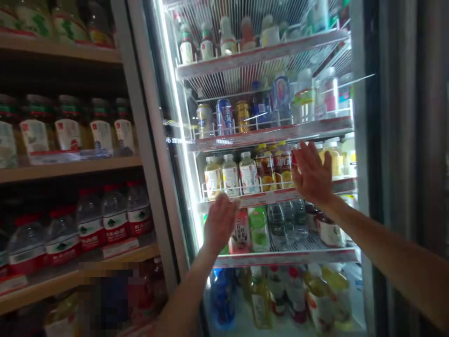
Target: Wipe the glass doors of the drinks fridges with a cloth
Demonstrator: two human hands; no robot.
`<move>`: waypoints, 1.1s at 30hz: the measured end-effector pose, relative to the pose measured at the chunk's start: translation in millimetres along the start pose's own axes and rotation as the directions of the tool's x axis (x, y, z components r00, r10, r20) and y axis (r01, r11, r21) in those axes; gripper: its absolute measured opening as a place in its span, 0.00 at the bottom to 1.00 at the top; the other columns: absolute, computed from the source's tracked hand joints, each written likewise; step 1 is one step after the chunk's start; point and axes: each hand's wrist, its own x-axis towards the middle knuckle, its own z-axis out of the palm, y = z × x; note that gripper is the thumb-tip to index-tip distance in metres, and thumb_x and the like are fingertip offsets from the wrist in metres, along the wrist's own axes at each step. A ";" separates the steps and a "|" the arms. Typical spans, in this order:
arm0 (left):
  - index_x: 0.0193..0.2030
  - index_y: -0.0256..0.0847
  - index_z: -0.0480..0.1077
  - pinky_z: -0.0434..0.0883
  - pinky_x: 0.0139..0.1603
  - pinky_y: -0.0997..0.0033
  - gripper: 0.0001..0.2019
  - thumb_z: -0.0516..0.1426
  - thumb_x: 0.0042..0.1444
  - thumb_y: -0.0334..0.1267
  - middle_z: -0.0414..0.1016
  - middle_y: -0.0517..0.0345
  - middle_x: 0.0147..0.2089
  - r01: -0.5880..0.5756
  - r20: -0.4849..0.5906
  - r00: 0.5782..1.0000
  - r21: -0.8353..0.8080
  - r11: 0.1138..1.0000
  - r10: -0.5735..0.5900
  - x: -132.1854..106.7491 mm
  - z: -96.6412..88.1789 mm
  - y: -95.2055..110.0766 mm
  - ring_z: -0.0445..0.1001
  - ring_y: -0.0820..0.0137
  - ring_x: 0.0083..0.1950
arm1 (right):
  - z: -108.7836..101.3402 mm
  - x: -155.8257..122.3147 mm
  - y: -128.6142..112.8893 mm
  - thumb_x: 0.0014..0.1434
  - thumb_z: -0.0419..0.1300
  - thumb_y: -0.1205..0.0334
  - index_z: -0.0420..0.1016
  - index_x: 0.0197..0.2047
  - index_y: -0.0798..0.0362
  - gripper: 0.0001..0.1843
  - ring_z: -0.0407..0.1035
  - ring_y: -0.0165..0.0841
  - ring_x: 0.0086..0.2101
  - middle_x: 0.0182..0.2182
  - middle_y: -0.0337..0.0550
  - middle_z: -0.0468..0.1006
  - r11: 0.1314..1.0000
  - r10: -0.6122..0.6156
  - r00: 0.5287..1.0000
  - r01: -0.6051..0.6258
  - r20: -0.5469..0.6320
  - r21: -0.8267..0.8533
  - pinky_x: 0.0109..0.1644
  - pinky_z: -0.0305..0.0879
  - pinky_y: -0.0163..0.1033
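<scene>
My right hand is raised in front of the middle shelf of a lit drinks fridge, fingers stretched and thumb apart, with nothing in it. Lower and to the left, my left hand is slightly blurred; its back faces me, its fingers point up, and no object shows in it. Nearest to it are white-capped bottles above and a pink-red package beside it. Dark-labelled bottles with yellow caps stand left of my right hand. Reflections hint at glass before the shelves; whether either hand touches it, I cannot tell.
Cans and bottles fill the upper fridge shelves. More bottles stand at the bottom. To the left, a wooden shelf unit holds juice bottles and red-capped water bottles. A dark vertical frame borders the fridge's right side.
</scene>
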 end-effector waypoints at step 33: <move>0.67 0.40 0.48 0.50 0.68 0.49 0.28 0.48 0.60 0.31 0.48 0.44 0.69 0.436 -0.232 0.876 0.007 0.900 -0.423 -6.5 -2.4 -24.6 0.43 0.59 0.71 | 5.4 -72.9 -19.5 0.62 0.46 0.59 0.34 0.69 0.50 0.36 0.43 0.40 0.65 0.65 0.49 0.51 0.997 0.076 0.996 -0.075 -0.046 0.023 0.66 0.37 0.55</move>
